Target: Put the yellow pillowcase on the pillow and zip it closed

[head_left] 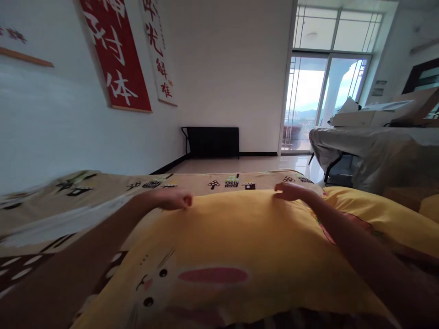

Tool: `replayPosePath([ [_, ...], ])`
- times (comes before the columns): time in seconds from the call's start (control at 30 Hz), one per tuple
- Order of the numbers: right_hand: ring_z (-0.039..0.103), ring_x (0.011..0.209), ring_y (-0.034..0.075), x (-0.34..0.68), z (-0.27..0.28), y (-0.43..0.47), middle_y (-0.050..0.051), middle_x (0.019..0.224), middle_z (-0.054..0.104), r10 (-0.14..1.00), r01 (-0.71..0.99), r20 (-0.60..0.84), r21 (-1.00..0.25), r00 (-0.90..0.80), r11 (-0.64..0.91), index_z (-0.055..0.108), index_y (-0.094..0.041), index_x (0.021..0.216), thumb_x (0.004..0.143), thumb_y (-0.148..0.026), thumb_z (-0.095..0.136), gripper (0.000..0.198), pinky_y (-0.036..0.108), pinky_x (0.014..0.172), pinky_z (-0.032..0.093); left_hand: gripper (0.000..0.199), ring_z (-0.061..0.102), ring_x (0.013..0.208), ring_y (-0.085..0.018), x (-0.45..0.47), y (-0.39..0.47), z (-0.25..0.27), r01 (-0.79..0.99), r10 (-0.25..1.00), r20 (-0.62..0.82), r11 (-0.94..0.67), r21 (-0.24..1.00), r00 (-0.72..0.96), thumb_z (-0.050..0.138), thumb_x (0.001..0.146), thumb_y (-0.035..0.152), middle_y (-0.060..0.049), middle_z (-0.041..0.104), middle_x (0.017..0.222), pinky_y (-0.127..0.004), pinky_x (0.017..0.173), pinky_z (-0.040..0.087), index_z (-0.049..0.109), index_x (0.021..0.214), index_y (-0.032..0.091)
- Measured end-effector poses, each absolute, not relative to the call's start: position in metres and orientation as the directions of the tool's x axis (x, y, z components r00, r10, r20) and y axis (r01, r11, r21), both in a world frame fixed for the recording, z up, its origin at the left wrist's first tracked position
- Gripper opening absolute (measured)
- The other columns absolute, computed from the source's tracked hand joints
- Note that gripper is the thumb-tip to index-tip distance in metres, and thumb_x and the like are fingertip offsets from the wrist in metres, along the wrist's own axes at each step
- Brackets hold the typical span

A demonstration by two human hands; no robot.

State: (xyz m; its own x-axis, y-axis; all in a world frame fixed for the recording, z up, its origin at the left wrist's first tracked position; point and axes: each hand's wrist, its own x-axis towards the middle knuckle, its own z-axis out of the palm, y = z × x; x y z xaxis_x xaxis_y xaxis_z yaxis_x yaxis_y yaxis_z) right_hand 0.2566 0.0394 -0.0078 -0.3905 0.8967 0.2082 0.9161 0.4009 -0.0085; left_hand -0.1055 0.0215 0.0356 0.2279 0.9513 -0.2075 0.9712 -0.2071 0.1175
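A yellow pillow (247, 242) with a cartoon rabbit face printed on it lies in front of me on a beige patterned bedsheet (103, 192). My left hand (173, 199) pinches the pillow's far edge at the left, fingers closed on the fabric. My right hand (291, 191) grips the same far edge at the right. Both forearms stretch forward over the pillow.
A white wall with red and white calligraphy scrolls (120, 55) runs along the left. A black bench (211, 141) stands at the far wall. To the right, a cloth-covered table (370, 146) carries cardboard boxes (363, 116). Glass doors (322, 96) lie beyond.
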Motion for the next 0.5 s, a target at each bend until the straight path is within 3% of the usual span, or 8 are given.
replayPosePath([
  [0.13,0.06,0.102,0.021,0.166,-0.005,0.082,0.015,0.115,0.063,0.879,0.883,0.105,-0.014,-0.465,0.469,0.064,-0.007,0.108,0.087,-0.021,0.047,0.03,0.029,0.086,0.043,0.025,0.057,0.081,-0.016,-0.04,0.077,0.048,0.968,0.958,-0.134,-0.25,0.036,0.253,0.051,0.067,0.009,-0.009,0.068,0.091,-0.024,0.074,0.04,0.068,0.085,0.011],
  [0.23,0.059,0.104,0.024,0.126,-0.036,0.097,0.014,0.119,0.061,0.882,0.884,0.105,-0.049,-0.459,0.466,0.06,-0.01,0.114,0.088,-0.019,0.042,0.033,0.036,0.087,0.043,0.024,0.059,0.088,-0.018,-0.01,0.107,0.01,0.973,0.972,-0.056,-0.227,0.037,0.229,0.048,0.08,0.013,-0.014,0.066,0.099,-0.031,0.081,0.043,0.065,0.094,0.007],
  [0.4,0.061,0.101,0.02,0.121,-0.106,0.098,0.01,0.108,0.066,0.896,0.891,0.137,-0.122,-0.422,0.438,0.063,-0.015,0.103,0.096,-0.027,0.024,0.042,0.034,0.088,0.041,0.041,0.06,0.099,-0.022,0.001,0.102,-0.092,0.96,0.972,0.036,-0.236,0.153,0.233,0.027,0.094,0.029,-0.017,0.065,0.106,-0.038,0.088,0.042,0.062,0.104,0.009],
  [0.5,0.06,0.102,0.019,0.148,-0.117,0.104,0.008,0.106,0.067,0.89,0.885,0.176,-0.134,-0.422,0.446,0.064,-0.017,0.097,0.097,-0.033,0.023,0.045,0.033,0.092,0.037,0.049,0.058,0.107,-0.022,-0.023,0.096,-0.113,0.935,0.964,0.071,-0.267,0.233,0.258,0.021,0.094,0.038,-0.013,0.063,0.115,-0.034,0.094,0.039,0.062,0.112,0.015],
])
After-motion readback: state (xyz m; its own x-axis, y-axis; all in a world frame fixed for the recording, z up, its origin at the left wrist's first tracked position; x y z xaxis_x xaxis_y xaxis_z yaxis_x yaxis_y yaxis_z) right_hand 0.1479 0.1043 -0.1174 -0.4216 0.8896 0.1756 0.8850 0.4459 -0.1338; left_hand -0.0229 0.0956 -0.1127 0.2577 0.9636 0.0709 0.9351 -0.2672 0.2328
